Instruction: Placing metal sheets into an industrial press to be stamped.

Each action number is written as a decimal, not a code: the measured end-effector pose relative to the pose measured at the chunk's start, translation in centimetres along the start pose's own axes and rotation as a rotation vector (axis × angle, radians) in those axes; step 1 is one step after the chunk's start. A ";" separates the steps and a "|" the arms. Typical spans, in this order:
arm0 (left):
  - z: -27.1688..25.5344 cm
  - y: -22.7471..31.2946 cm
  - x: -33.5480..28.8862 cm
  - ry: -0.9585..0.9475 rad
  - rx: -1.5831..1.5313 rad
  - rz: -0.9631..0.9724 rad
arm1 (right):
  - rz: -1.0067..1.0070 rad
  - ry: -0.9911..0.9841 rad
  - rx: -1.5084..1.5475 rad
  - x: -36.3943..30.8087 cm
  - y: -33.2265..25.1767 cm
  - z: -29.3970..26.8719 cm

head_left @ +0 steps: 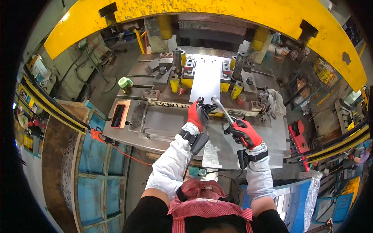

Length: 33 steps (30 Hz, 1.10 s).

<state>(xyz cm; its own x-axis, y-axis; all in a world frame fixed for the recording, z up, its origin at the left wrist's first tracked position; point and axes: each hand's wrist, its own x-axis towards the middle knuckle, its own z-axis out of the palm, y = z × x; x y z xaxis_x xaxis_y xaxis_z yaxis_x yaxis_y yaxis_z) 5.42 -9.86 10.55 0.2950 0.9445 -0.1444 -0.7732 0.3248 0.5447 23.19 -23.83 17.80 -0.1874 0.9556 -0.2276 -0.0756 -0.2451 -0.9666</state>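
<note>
A bright, flat metal sheet point(206, 79) lies over the die in the press, its near edge toward me. My left hand point(199, 113), in a red and black glove, is closed at the sheet's near left corner, with its dark fingertips partly blending together. A slim grey metal rod-like tool point(223, 108) with a rounded head is gripped in my right hand point(246, 134), also gloved. The tool's head is by the sheet's near edge, close to my left fingertips; whether it touches the sheet I cannot tell.
Yellow and dark guide posts point(237, 65) flank the die. Stacked metal sheets point(163, 123) lie left of my hands, near a phone point(118, 115). A green-lidded bottle point(125, 84) stands farther left. Grey rags point(272, 104) and a red control box point(299, 139) are at right. A yellow press frame point(217, 7) arches overhead.
</note>
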 end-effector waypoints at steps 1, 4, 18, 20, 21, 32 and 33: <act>0.5 -0.1 -0.2 0.024 -0.031 -0.008 | 0.000 0.002 0.004 0.0 0.0 0.2; 1.6 -0.4 -0.4 0.047 -0.070 0.069 | -0.015 0.081 0.065 -0.6 0.3 0.8; -4.7 -3.3 6.1 0.153 0.042 0.202 | -0.019 0.541 0.483 -9.8 20.3 -9.4; -5.5 -2.4 6.1 0.159 0.225 0.314 | 0.005 0.463 0.522 -9.6 21.0 -9.5; -8.2 -0.3 5.7 0.220 0.416 0.448 | 0.038 0.346 0.555 -8.7 21.1 -8.6; -2.3 -1.6 3.3 0.067 0.453 0.405 | 0.076 0.416 0.619 -10.3 21.6 -10.8; -2.1 -1.7 3.3 0.093 0.285 0.328 | 0.076 0.410 0.624 -10.3 21.4 -10.7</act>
<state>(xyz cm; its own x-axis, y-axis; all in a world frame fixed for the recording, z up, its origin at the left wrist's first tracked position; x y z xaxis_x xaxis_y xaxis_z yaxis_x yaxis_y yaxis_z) 6.51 -7.19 7.39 -0.0024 1.0000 0.0076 -0.6279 -0.0075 0.7782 33.96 -37.15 -1.83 0.1570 0.8868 -0.4346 -0.6409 -0.2434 -0.7281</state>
